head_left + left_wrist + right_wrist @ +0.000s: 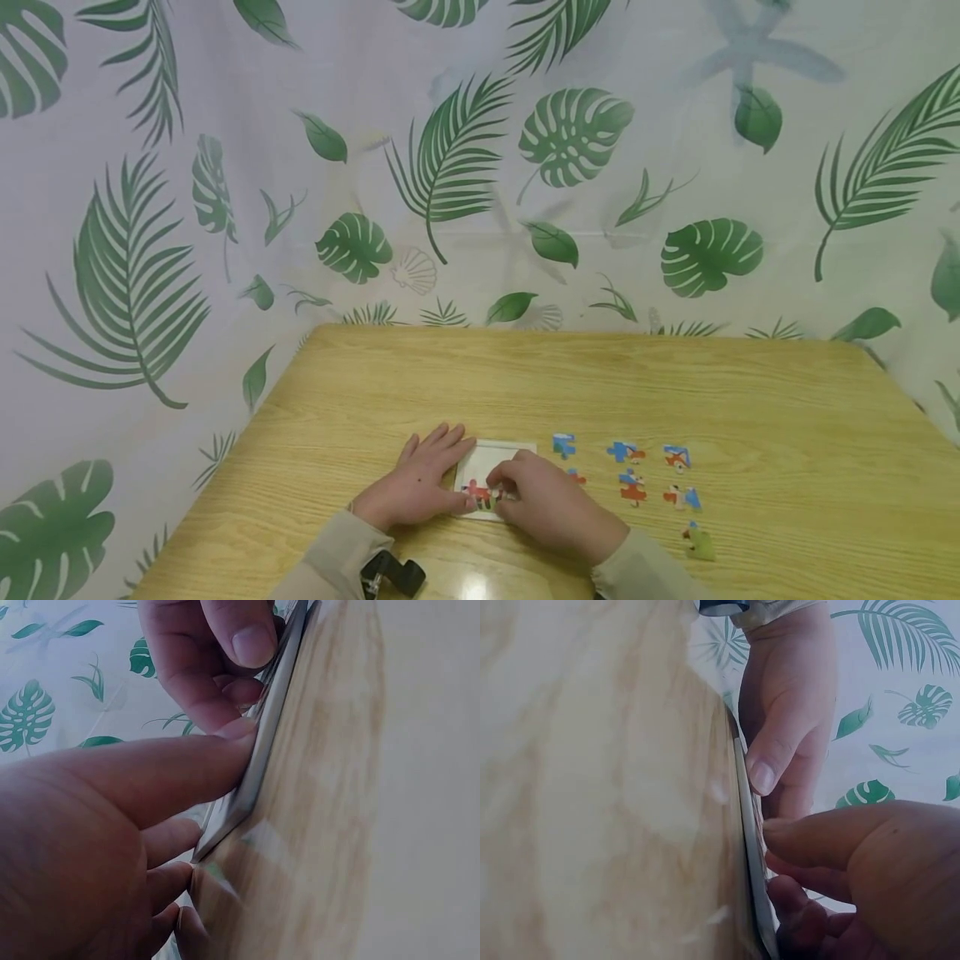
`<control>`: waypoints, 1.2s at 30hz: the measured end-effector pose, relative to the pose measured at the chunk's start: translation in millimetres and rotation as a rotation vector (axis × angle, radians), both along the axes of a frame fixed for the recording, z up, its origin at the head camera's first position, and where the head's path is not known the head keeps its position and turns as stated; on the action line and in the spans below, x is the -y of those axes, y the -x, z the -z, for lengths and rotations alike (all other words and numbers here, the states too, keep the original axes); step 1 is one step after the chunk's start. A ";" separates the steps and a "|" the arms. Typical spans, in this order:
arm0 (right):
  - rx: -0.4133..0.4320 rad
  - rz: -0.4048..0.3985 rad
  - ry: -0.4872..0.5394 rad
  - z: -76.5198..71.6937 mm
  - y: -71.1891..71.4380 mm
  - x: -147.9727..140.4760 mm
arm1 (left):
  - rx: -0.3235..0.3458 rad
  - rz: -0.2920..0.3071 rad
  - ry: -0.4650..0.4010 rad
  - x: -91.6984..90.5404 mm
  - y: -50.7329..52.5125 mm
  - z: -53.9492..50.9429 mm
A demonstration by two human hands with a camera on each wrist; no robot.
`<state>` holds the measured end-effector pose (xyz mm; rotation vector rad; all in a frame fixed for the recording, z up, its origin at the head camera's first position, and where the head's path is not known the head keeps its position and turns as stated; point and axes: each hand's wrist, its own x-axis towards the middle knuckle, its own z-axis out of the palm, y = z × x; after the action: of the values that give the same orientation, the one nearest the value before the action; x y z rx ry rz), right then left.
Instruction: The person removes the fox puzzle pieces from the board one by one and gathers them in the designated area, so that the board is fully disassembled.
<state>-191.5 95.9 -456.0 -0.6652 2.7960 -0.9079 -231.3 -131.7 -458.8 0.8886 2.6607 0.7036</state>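
A small white puzzle tray [506, 442] lies on the table between the two hands. Joined puzzle pieces [477, 491], red and dark, line its near side. My left hand [420, 485] rests with fingers spread along the tray's left edge, its thumb touching the pieces at the lower left corner. Over the tray's right part, my right hand [553, 507] has thumb and index finger curled round a puzzle piece [498, 494], mostly hidden by the fingers. The left wrist view shows the tray's thin edge [274, 724] beneath both hands.
Right of the tray lie several loose puzzle pieces, among them a blue one [564, 445], a red-and-blue one [632, 487] and a green one [699, 542]. The wooden table [375, 375] meets a leaf-patterned curtain [450, 283] behind and on the left.
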 end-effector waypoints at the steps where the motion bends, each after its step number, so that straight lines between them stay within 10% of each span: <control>1: 0.007 0.003 0.008 0.5 0.6 0.4 | -0.002 0.000 0.002 0.2 -0.1 -0.1; 36: 0.071 0.060 0.189 1.9 3.0 -0.3 | 0.004 -0.004 0.009 0.5 -0.5 -0.4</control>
<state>-194.5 96.2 -457.8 -0.5628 2.7034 -1.1945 -230.8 -132.2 -458.3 0.8790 2.6611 0.6923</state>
